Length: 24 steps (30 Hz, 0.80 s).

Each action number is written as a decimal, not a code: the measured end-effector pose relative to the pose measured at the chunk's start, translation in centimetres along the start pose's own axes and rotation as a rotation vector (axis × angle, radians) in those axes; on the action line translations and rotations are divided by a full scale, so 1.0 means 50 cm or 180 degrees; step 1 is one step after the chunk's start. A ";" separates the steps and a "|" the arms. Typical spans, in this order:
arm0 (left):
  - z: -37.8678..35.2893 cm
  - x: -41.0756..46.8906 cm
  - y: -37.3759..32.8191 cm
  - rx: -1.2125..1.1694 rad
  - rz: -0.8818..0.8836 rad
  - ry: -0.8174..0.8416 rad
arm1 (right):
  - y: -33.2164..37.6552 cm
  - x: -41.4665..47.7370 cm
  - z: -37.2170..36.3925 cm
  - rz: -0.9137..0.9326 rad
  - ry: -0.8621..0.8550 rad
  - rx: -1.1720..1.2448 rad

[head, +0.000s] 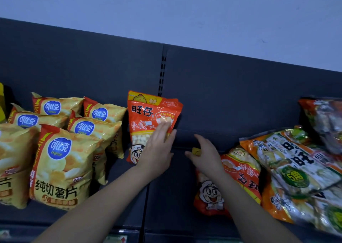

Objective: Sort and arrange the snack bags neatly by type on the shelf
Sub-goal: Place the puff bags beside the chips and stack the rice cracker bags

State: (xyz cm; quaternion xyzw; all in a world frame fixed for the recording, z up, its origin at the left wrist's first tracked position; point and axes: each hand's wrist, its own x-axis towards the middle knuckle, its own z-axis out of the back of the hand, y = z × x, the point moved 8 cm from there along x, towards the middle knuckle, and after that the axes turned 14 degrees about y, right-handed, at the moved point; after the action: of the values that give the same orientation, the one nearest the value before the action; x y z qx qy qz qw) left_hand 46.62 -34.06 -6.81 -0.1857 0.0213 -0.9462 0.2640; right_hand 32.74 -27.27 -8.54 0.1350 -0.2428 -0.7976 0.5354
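Observation:
An orange snack bag [148, 117] stands upright against the dark shelf back [231, 87], just right of the yellow chip bags. My left hand [157, 150] lies flat against its lower front, fingers straight. My right hand [205, 154] reaches over a second orange bag [238, 172] that lies tilted on the shelf, and its fingers curl at that bag's yellow top corner [196, 151]. How firmly it holds is hidden by the hand. Several yellow chip bags [61, 161] stand in rows at the left.
A pile of large orange-and-clear rice cracker packs [296, 168] lies at the right, with another pack [323, 120] leaning behind it. The dark shelf floor [166, 196] shows between the two orange bags. The shelf's front edge runs along the bottom.

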 end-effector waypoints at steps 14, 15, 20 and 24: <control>-0.180 0.074 -0.220 -0.0408 -0.0727 0.1404 | -0.174 -0.120 0.052 -0.0875 0.0382 -0.1391; -0.184 0.077 -0.221 -0.0518 -0.0693 0.1460 | -0.164 -0.121 0.060 -0.0820 0.0277 -0.1454; -0.198 0.096 -0.220 -0.1147 -0.0487 0.1852 | -0.119 -0.116 0.143 -0.0554 -0.0817 -0.0713; -0.180 0.091 -0.242 -0.2212 -0.0750 0.1988 | -0.053 -0.109 0.218 -0.0173 -0.1450 0.0817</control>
State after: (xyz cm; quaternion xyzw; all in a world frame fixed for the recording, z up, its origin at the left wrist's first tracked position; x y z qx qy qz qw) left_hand 33.83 -26.49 -11.98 0.0289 0.3934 -0.9171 0.0583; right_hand 27.60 -18.79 -0.97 0.0253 -0.4526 -0.7842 0.4238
